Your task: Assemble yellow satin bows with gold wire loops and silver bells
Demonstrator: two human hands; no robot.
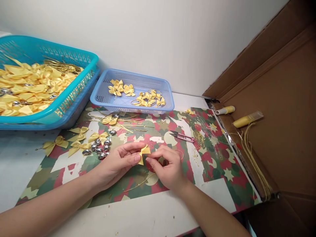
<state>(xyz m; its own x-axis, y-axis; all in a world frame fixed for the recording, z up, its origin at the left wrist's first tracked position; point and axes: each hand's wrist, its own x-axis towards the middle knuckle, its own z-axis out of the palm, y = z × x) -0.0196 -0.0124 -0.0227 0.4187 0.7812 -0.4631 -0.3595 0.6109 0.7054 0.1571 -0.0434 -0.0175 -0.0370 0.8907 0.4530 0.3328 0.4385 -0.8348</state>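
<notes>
My left hand (118, 163) pinches a yellow satin bow (144, 151) between thumb and fingers, over the patterned mat. Close against the bow's right side, my right hand (171, 168) is closed, thumb to forefinger, on what looks like a thin gold cord (139, 184). The cord's tail runs below the hands, and a loop shows behind the right one; the pinch point itself is mostly hidden. Left of my hands lie several shiny silver bells (99, 150) and a few loose yellow bows (79, 147). Farther back, gold cords (130, 126) are spread out with another bow on them.
A turquoise basket (92, 61) heaped with yellow bows stands at the left. Behind the mat, a blue basket (170, 95) holds bows, some with cord loops. Thread snips (184, 136) lie right of centre. Cardboard (274, 108) borders the right, with thread spools (225, 110) beside it.
</notes>
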